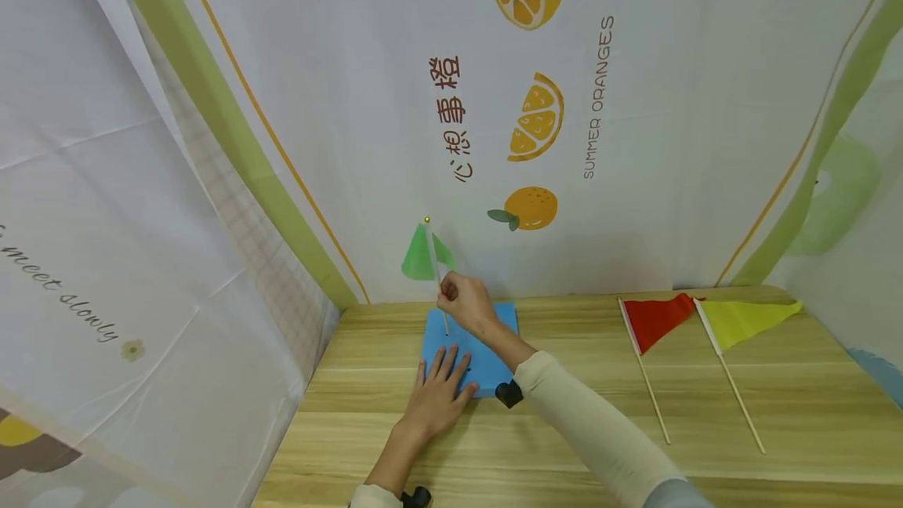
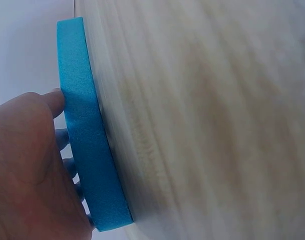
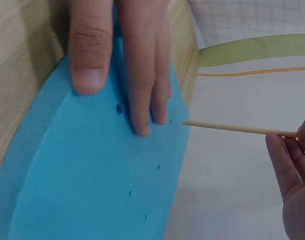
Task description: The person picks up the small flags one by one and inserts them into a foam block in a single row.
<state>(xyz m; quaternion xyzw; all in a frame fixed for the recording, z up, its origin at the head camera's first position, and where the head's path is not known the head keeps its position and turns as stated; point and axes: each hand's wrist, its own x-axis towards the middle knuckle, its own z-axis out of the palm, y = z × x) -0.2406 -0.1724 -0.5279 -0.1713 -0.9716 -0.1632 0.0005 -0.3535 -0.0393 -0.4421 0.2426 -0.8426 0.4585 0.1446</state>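
My right hand (image 1: 469, 304) pinches the wooden stick of a green pennant flag (image 1: 418, 257) and holds it nearly upright, cloth at the top. In the right wrist view the bare lower end of the stick (image 3: 222, 127) points at a blue foam block (image 3: 67, 165), its tip visible and just off the surface. Several small holes dot that face. My left hand (image 1: 433, 398) rests on the near part of the block with fingers spread. From the left wrist view, the block's thick side (image 2: 87, 125) lies on the wood, the hand over its top.
To the right on the wooden table (image 1: 578, 382) lie a red pennant flag (image 1: 656, 320) and a yellow pennant flag (image 1: 748, 322), each on a stick. A white printed cloth (image 1: 381, 139) hangs behind the table, with more cloth at both sides.
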